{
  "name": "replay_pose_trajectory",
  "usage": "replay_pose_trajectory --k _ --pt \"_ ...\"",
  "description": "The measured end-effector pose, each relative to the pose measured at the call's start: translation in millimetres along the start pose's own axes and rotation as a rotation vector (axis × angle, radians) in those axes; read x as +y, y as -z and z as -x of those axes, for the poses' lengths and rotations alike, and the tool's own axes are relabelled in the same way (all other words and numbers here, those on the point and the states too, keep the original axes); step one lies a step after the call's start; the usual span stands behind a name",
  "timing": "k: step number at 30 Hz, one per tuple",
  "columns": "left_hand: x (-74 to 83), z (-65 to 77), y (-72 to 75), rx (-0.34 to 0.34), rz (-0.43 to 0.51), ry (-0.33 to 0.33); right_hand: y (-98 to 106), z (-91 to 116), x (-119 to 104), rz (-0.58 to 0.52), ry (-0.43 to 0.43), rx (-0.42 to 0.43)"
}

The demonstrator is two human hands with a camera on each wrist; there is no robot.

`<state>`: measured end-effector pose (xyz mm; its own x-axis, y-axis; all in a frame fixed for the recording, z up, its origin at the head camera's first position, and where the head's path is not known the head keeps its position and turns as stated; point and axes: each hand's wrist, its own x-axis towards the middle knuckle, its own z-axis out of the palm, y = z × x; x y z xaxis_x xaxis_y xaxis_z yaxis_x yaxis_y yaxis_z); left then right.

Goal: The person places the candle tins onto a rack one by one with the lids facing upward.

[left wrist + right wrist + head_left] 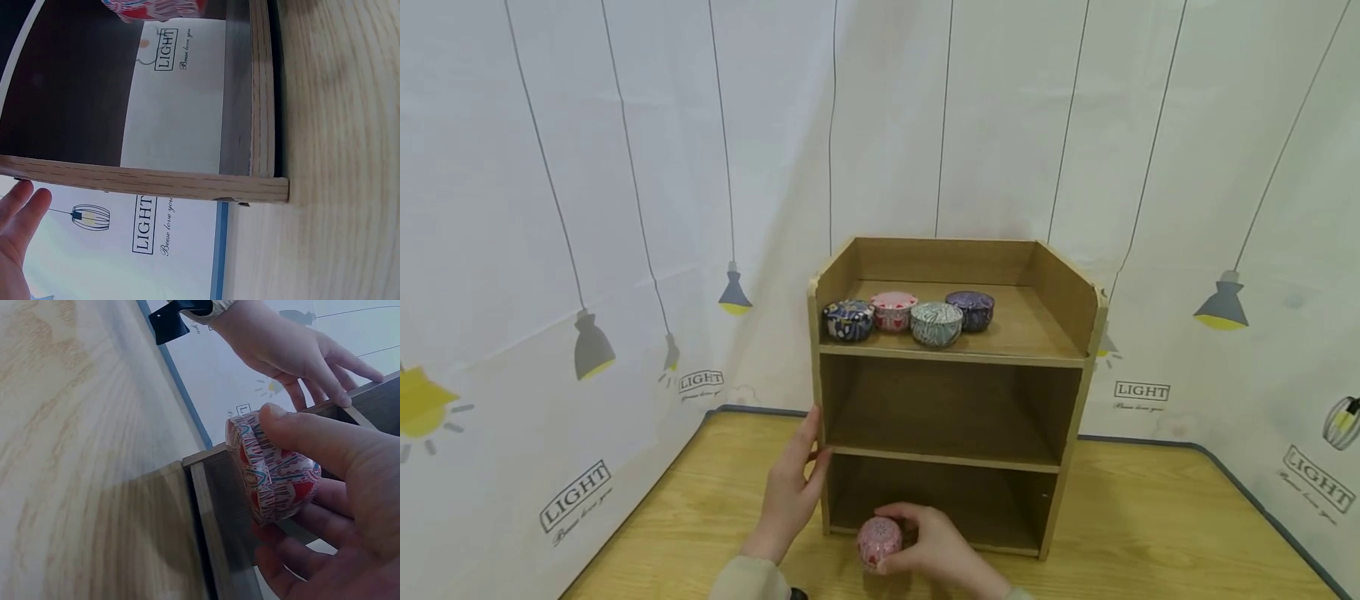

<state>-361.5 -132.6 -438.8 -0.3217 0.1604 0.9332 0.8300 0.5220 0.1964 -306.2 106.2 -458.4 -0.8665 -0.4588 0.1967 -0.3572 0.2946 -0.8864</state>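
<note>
My right hand (936, 546) pinches a small round pink and red patterned tin (878, 542) between thumb and fingers. It holds the tin in front of the bottom compartment of a wooden shelf (951, 357). Close up in the right wrist view, the tin (278, 469) is tilted on its side, thumb on one side and fingers on the other. At the shelf's left side panel, my left hand (793, 483) rests its fairly straight fingers, the thumb by the front edge. Only some fingers (25, 215) of that hand show in the left wrist view.
On the top board stand a dark blue patterned tin (848, 321), a pink tin (893, 311), a pale green tin (936, 324) and a purple tin (972, 311). The shelf stands on a wood-grain table (1150, 517), with lamp-printed sheets (1000, 117) around it.
</note>
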Motion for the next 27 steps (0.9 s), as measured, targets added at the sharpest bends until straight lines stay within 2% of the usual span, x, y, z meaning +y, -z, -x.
replay_pose_trajectory --k 6,16,20,27 --pt "0.7 0.3 -0.1 -0.001 0.002 0.009 5 1 -5 0.058 0.024 0.01" --pt "0.9 0.5 -1.0 0.001 0.008 0.01 15 6 -23 0.067 0.047 -0.008" --pt "1.4 0.1 -0.6 0.004 0.004 0.014 17 6 -24 0.094 0.047 0.008" --pt "2.9 -1.2 0.8 -0.003 0.003 0.009 20 6 -26 0.08 0.035 0.014"
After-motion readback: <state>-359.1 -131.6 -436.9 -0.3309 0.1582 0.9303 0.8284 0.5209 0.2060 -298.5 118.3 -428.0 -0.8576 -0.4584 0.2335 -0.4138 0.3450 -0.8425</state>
